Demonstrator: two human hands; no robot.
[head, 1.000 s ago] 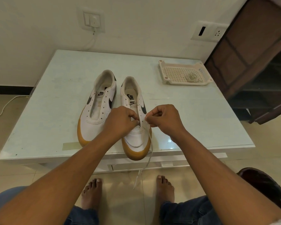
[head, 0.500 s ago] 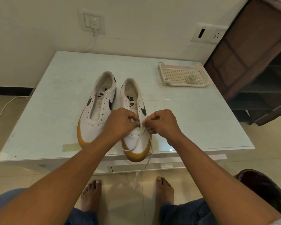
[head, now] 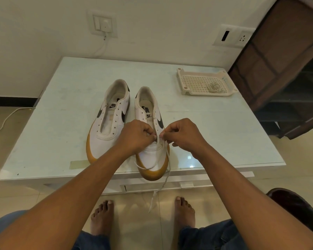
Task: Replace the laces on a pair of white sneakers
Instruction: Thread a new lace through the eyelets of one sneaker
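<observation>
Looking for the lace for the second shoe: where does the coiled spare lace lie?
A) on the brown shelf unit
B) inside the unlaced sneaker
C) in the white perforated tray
C: the coiled lace lies on the perforated floor of the white tray, near its right end.
</observation>
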